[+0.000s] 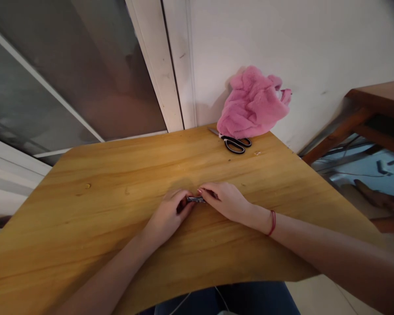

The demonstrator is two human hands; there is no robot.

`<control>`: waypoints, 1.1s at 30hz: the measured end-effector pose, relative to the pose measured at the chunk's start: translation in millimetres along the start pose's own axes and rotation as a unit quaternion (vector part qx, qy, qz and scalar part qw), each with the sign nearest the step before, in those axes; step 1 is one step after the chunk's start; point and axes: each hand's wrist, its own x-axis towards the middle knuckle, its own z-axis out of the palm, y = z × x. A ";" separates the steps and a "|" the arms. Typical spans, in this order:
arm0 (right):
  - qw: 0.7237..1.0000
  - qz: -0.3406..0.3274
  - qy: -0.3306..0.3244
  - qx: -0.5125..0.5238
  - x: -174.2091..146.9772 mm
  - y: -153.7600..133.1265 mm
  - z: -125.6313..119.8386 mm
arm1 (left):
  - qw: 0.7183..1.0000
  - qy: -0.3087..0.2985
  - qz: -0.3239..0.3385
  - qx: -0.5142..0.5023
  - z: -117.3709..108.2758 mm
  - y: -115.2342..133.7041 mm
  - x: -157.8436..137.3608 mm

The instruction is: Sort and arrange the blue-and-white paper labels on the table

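Note:
Between my two hands, low over the middle of the wooden table point(144, 166), is a small, thin, dark shiny strip point(196, 199). My left hand point(170, 210) pinches its left end between thumb and fingers. At the other end, the fingertips of my right hand point(228, 201) close on it. Most of the strip is covered by my fingers, so its kind cannot be made out. A red string bracelet point(272, 223) circles my right wrist.
Scissors with black handles point(234, 144) lie at the table's back edge, partly under a crumpled pink fluffy cloth point(252, 105). A tiny yellowish bit point(88, 186) rests at the left. White wall and glass panels border the back; a brown wooden table point(374, 100) stands right.

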 end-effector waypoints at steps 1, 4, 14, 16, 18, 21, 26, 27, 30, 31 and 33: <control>1.000 -0.020 -0.004 0.013 -0.2 2.0 -1.5 | 1.000 0.002 0.001 0.001 0.3 -0.6 -0.3; 0.997 -0.077 -0.009 0.027 -0.2 6.4 -4.7 | 1.000 0.006 -0.004 -0.006 0.8 -2.1 -1.2; 0.994 -0.098 0.034 -0.044 -2.2 7.2 0.9 | 1.000 0.009 -0.014 -0.026 -0.6 -0.7 -3.2; 0.994 -0.096 0.035 -0.050 -2.8 7.5 -0.6 | 0.999 0.009 -0.015 -0.028 -0.6 -0.5 -3.2; 0.993 -0.099 0.038 -0.054 -3.0 7.6 -1.9 | 0.999 0.005 -0.021 -0.032 -0.8 0.0 -3.1; 0.993 -0.096 0.034 -0.062 -2.5 7.0 -2.6 | 0.999 0.000 -0.025 -0.036 -1.1 0.5 -2.8; 0.996 -0.054 0.000 -0.064 -1.6 6.9 -1.0 | 0.999 0.003 -0.040 -0.028 0.2 -1.3 -1.8; 0.997 -0.048 -0.007 -0.066 -1.5 7.2 -0.5 | 0.999 0.003 -0.041 -0.027 0.7 -1.7 -1.5; 0.996 -0.039 -0.018 -0.079 -1.2 7.5 0.9 | 0.999 0.007 -0.030 -0.026 1.4 -2.1 -0.6; 0.996 -0.037 -0.020 -0.083 -0.9 7.3 1.1 | 0.999 0.008 -0.027 -0.026 1.3 -1.9 -0.4; 0.995 -0.042 -0.022 -0.091 -0.1 6.6 1.1 | 0.999 0.007 -0.024 -0.024 0.9 -1.4 -0.4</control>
